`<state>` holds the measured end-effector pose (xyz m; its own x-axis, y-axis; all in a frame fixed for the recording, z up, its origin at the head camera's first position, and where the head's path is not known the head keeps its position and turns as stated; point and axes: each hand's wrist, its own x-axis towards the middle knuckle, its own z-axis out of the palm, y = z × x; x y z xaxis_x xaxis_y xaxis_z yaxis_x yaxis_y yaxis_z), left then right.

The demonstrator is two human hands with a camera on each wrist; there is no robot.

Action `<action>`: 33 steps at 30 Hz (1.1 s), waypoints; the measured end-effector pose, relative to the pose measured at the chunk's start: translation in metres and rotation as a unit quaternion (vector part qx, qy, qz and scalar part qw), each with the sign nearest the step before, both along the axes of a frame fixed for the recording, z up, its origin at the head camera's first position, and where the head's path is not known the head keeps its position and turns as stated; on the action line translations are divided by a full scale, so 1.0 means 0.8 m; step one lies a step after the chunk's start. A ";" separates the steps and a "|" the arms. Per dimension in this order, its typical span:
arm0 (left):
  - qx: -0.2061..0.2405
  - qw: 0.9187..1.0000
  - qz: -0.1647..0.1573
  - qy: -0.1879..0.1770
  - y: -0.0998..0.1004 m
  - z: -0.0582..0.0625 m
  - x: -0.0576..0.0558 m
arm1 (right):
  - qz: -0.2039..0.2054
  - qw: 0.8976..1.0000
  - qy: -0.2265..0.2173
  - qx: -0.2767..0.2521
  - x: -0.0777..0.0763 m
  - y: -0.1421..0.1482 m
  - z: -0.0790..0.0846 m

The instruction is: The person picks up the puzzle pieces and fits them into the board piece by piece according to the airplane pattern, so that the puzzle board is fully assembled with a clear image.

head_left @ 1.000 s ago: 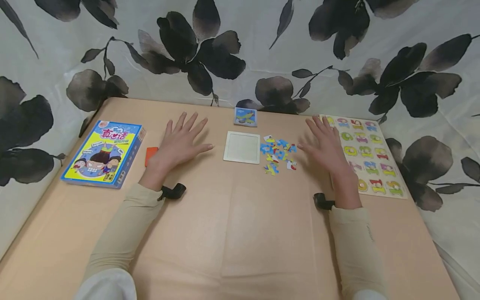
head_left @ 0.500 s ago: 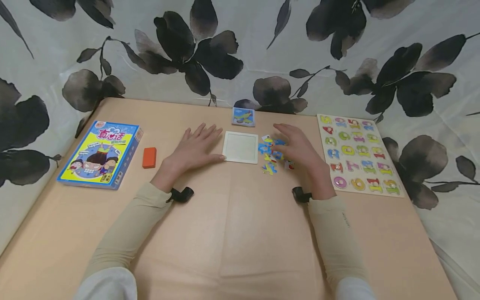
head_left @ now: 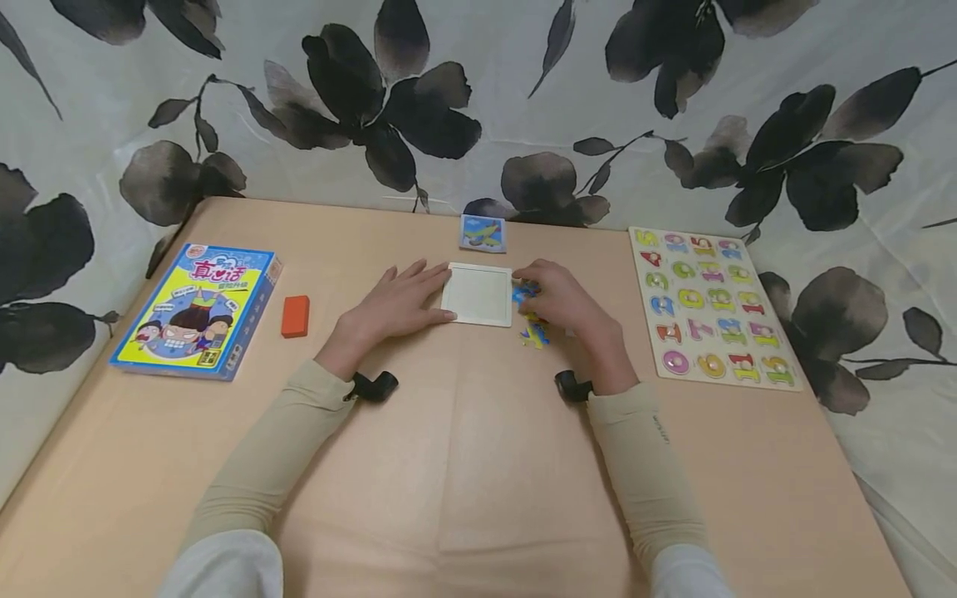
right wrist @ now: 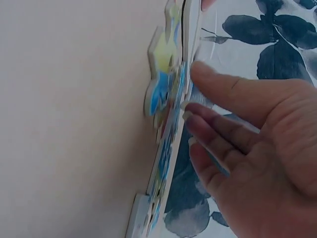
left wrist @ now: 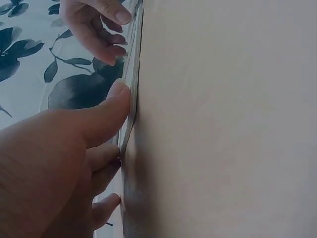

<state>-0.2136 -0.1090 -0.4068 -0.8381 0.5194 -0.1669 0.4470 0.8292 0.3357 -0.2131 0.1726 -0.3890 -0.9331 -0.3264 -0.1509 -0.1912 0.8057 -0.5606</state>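
Note:
A white puzzle frame [head_left: 478,296] lies flat at mid-table. My left hand [head_left: 396,306] rests at its left side, fingers extended, with the thumb tip on its edge; in the left wrist view the thumb [left wrist: 111,111] lies along that edge. Colourful jigsaw pieces [head_left: 535,335] are heaped just right of the frame. Over this heap reaches my right hand [head_left: 562,297], covering part of it. In the right wrist view the thumb and bent fingers of the right hand [right wrist: 247,134] stand apart beside the pieces [right wrist: 161,96], with nothing visible held between them.
Behind the frame lies a small picture card [head_left: 483,233] with a yellow plane-like shape on blue. A blue-and-yellow game box [head_left: 198,309] and an orange block [head_left: 295,316] are on the left. To the right is a sheet of coloured number and letter shapes [head_left: 714,307].
Both hands have moved inward. The left hand has come to the frame's left edge, and the right hand has gone from beside the number sheet to the jigsaw pieces, its fingers bending.

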 end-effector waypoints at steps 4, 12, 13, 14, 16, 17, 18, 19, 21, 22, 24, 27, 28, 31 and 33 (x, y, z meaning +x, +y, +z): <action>0.001 1.000 -0.002 0.000 0.000 0.001 -0.001 | 0.004 0.999 0.018 0.033 -0.001 -0.004 -0.004; 0.012 1.000 0.002 -0.002 0.000 0.003 0.001 | -0.014 0.998 0.022 0.063 -0.005 -0.014 -0.004; 0.013 1.000 0.002 -0.002 0.000 0.003 0.001 | -0.019 0.998 0.021 0.059 -0.004 -0.015 -0.003; 0.015 1.000 0.002 -0.003 0.000 0.004 0.002 | -0.023 0.998 0.020 0.057 -0.004 -0.015 -0.002; 0.017 1.000 0.003 -0.004 0.001 0.004 0.001 | -0.039 0.998 0.011 0.049 -0.004 -0.015 -0.001; 0.018 1.000 0.003 -0.006 0.001 0.004 0.001 | -0.047 0.998 0.006 0.043 -0.003 -0.015 -0.001; 0.017 1.000 0.002 -0.006 0.001 0.004 0.001 | -0.058 0.998 -0.001 0.036 -0.003 -0.015 0.000; 0.018 1.000 0.003 -0.007 0.002 0.004 0.001 | -0.068 0.997 -0.008 0.027 -0.002 -0.015 -0.001; 0.017 1.000 0.004 -0.007 0.002 0.003 0.001 | -0.084 0.996 -0.016 0.011 -0.002 -0.014 -0.002; 0.017 1.000 0.005 -0.008 0.002 0.003 0.002 | -0.089 0.996 -0.017 0.005 -0.001 -0.014 -0.002; 0.017 1.000 0.007 -0.007 0.002 0.003 0.003 | -0.095 0.995 -0.014 -0.008 -0.001 -0.014 -0.003; 0.020 1.000 0.008 -0.008 0.003 0.003 0.003 | -0.097 0.995 -0.002 -0.020 0.000 -0.014 -0.002; 0.020 1.000 0.007 -0.008 0.003 0.003 0.002 | -0.097 0.995 0.001 -0.022 0.000 -0.014 -0.001; 0.019 1.000 0.003 -0.006 0.002 0.001 0.001 | -0.091 0.995 0.013 -0.038 0.000 -0.017 0.001; 0.018 1.000 0.003 -0.004 0.002 0.001 0.000 | -0.087 0.994 0.028 -0.052 -0.002 -0.020 0.004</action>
